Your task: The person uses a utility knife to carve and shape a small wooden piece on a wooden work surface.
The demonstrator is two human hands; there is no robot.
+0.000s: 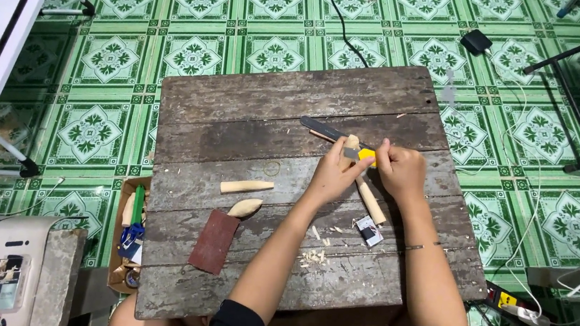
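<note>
left hand [331, 177] clamps the stick [370, 200], right hand [397, 168] closed on the knife [338, 138]; best cut shallow, blade away from fingers.

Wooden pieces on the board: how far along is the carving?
Two carved pieces lie finished-looking left of the hands, shavings nearby. In hand: left hand steadies a wooden stick; right hand works the yellow-handled knife. Sandpaper lies untouched.

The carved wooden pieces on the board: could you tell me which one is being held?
The long stick under both hands, by the knife; the other two lie untouched left.
</note>
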